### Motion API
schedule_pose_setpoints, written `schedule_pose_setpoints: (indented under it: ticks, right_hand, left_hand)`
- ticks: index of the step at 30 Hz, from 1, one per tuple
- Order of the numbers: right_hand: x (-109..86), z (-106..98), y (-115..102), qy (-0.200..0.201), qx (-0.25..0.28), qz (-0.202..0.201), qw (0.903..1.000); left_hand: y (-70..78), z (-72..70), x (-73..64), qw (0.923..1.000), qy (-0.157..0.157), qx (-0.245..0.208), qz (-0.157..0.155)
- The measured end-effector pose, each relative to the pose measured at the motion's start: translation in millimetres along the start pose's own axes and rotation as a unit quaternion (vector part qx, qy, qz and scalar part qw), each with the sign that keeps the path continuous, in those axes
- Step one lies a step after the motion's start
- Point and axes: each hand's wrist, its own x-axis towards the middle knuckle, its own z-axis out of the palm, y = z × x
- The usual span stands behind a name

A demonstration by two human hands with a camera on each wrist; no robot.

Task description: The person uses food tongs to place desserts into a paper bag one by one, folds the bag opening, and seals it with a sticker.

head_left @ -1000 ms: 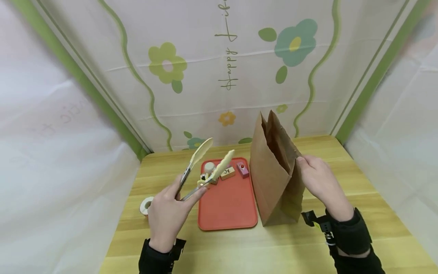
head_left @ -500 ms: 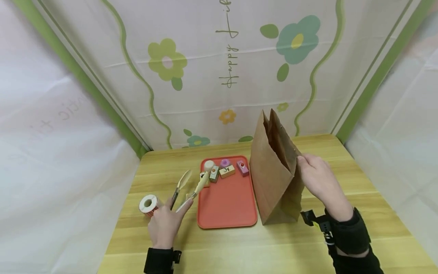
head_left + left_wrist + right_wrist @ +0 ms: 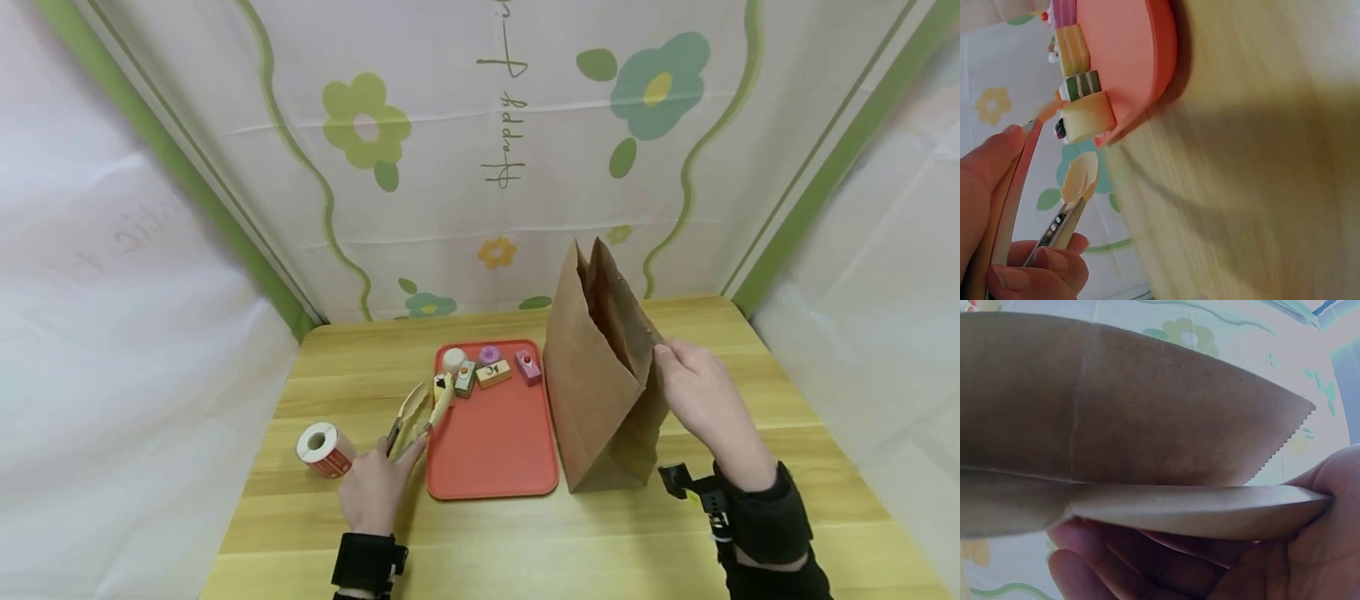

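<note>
In the head view my left hand (image 3: 372, 490) holds tongs with pale scalloped tips (image 3: 440, 403). The tips stand apart at the tray's left edge, on either side of or close by a cream-coloured roll cake (image 3: 1088, 117) with a dark topping. I cannot tell whether they touch it. Beside it on the red tray (image 3: 495, 450) lie a green layered cake piece (image 3: 465, 379), a yellow one (image 3: 493, 374), a purple one (image 3: 528, 367), a white round one (image 3: 453, 360) and a purple ring-shaped one (image 3: 489, 355). My right hand (image 3: 701, 396) pinches the rim of an upright brown paper bag (image 3: 592, 400), whose mouth gapes.
A roll of labels (image 3: 325, 450) with a red and white side stands on the wooden table (image 3: 510, 546), left of my left hand. The paper bag stands against the tray's right side. A flower-printed cloth (image 3: 435, 192) hangs behind the table.
My left hand has lowered the tongs from above the tray and brought their tips to the roll cake at its left edge. My right hand keeps hold of the bag's rim.
</note>
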Motion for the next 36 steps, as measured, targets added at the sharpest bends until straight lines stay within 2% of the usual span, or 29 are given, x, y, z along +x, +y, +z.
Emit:
schedule_pose_setpoints:
  ticks: [5,12,18,29,36]
  right_hand:
    - [0.5,-1,0,0.003,0.005,0.000,1.0000]
    - [0.7,-1,-1,0.005,0.000,0.000,1.0000]
    - [-1.1,1,-2,0.011,0.002,0.001,0.9999]
    - [-1.8,1,0,0.014,0.006,0.000,0.9999]
    - [-2.2,1,1,0.012,0.002,-0.005,0.9999]
  left_hand:
    - [6.9,6.8,0.3,0.9999,0.009,0.003,0.007]
    - [14.6,13.5,-6.2,0.9999,0.011,0.005,0.007]
    - [15.3,18.8,-4.4,0.9993,0.037,-0.003,0.008]
    - [14.5,17.5,-1.3,0.9986,0.050,-0.017,0.007]
    - [9.3,14.2,-2.1,0.9992,0.032,-0.024,-0.001]
